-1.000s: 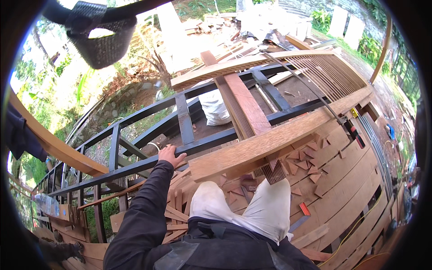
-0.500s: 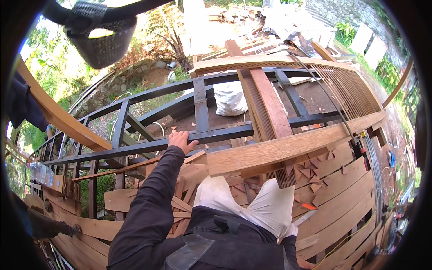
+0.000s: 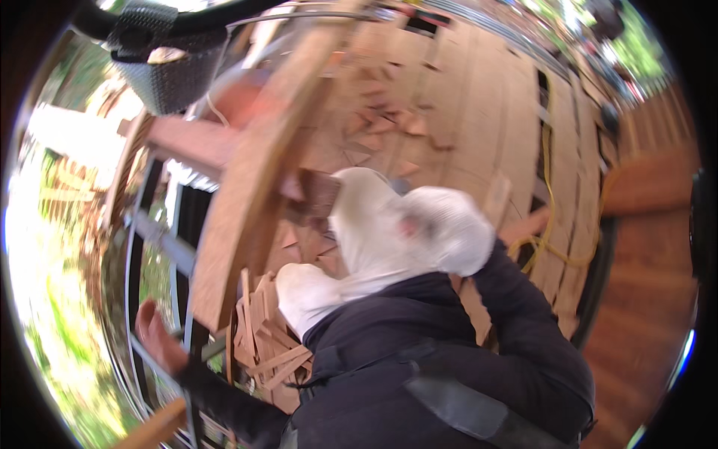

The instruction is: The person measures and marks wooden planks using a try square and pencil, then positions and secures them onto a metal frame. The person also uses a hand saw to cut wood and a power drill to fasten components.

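Note:
My left hand point(image 3: 158, 338) is at the lower left, beside the dark metal frame point(image 3: 133, 269). Its fingers look stretched out, somewhat blurred, with nothing seen in them. A thick light-brown wooden beam point(image 3: 243, 202) slants upward just right of this hand, apart from it. My right forearm point(image 3: 520, 299) bends toward my white-trousered knee point(image 3: 452, 228), and the right hand is hidden there. Across the beam lies a reddish plank point(image 3: 191, 142), blurred by motion.
Triangular wood offcuts point(image 3: 389, 120) lie scattered over the plank deck point(image 3: 479, 112), which has dark gaps. A pile of narrow offcuts point(image 3: 273, 337) lies near my left leg. A yellow cord point(image 3: 551, 187) runs along the deck at right, near reddish-brown boards point(image 3: 643, 299).
My view has swung to the right and down, so the beam now stands steeply at left. My left hand, earlier resting on the metal rail, now appears lifted beside the frame.

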